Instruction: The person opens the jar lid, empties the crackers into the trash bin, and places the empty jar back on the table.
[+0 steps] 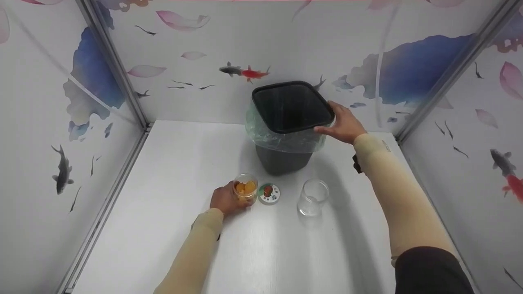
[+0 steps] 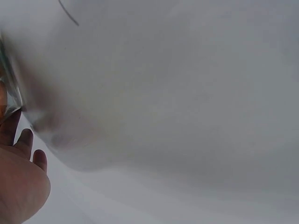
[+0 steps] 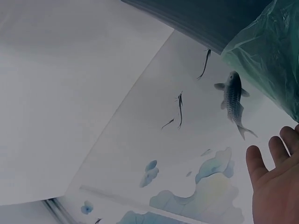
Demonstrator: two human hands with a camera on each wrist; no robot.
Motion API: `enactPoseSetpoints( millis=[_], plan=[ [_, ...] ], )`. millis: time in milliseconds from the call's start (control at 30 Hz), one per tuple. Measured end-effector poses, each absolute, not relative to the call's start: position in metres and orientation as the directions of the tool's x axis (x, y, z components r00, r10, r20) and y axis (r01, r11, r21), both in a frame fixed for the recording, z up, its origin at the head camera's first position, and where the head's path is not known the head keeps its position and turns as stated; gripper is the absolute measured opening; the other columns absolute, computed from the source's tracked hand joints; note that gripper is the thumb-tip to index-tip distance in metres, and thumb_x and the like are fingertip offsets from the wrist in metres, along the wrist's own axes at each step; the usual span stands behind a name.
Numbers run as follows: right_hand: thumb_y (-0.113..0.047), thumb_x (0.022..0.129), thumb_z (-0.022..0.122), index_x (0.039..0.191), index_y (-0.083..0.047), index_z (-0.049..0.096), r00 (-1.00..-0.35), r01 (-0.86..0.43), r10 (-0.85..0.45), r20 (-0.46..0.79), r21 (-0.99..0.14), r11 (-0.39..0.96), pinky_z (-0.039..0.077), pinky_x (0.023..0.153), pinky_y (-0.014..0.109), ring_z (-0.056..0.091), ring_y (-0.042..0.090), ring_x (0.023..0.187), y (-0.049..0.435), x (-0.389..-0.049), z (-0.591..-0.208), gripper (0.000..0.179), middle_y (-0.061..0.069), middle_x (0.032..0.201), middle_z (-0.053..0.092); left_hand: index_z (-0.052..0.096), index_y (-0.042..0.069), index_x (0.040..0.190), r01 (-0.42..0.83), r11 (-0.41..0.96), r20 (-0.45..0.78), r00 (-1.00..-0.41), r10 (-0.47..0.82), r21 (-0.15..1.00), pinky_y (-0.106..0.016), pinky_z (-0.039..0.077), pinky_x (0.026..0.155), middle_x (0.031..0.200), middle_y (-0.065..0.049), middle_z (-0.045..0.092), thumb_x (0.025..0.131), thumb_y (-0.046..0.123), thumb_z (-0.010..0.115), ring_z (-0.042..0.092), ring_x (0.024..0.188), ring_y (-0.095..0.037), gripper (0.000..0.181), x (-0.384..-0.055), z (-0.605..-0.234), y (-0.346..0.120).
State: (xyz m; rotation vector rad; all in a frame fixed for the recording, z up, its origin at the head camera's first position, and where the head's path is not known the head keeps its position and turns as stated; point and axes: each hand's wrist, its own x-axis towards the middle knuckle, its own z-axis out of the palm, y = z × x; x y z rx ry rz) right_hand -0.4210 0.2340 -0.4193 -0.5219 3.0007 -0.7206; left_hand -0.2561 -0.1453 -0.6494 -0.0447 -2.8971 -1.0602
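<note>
In the head view my left hand grips a clear jar that holds orange pieces and stands on the white table. A slice of that jar shows at the edge of the left wrist view. My right hand holds the right corner of a dark trash bin, thumb along the front rim and fingers on the far side. A pale green plastic bag lines the bin and folds over its outside. Beside the held jar lies a round printed lid.
To the right of the lid stands a second clear jar, with nothing visible in it. White panels with painted fish enclose the table at the back and both sides. The bin stands near the back panel.
</note>
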Motion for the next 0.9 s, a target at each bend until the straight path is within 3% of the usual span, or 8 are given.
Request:
enactPoseSetpoints(
  millis=[433, 900],
  plan=[
    [-0.072, 0.074, 0.072, 0.160, -0.009, 0.011, -0.939, -0.326, -0.333, 0.080, -0.506, 0.798, 0.015, 0.117, 0.055, 0.017, 0.036, 0.148, 0.232, -0.421, -0.425, 0.123, 0.017, 0.163, 0.018, 0.057, 0.006, 0.137, 0.009, 0.752, 0.027, -1.000, -0.012, 0.659, -0.042, 0.044, 0.102, 0.125, -0.009, 0.066, 0.064, 0.052, 0.090, 0.061, 0.116, -0.028, 0.092, -0.253, -0.643, -0.143],
    [-0.071, 0.072, 0.075, 0.159, -0.008, 0.016, -0.946, -0.312, -0.308, 0.102, -0.543, 0.780, 0.016, 0.117, 0.053, 0.020, 0.034, 0.148, 0.231, -0.420, -0.429, 0.123, 0.015, 0.162, 0.022, 0.054, 0.006, 0.140, -0.040, 0.695, 0.014, -0.997, -0.072, 0.718, -0.043, 0.041, 0.105, 0.130, -0.009, 0.064, 0.063, 0.051, 0.091, 0.057, 0.121, -0.028, 0.096, -0.257, -0.637, -0.154]
  ],
)
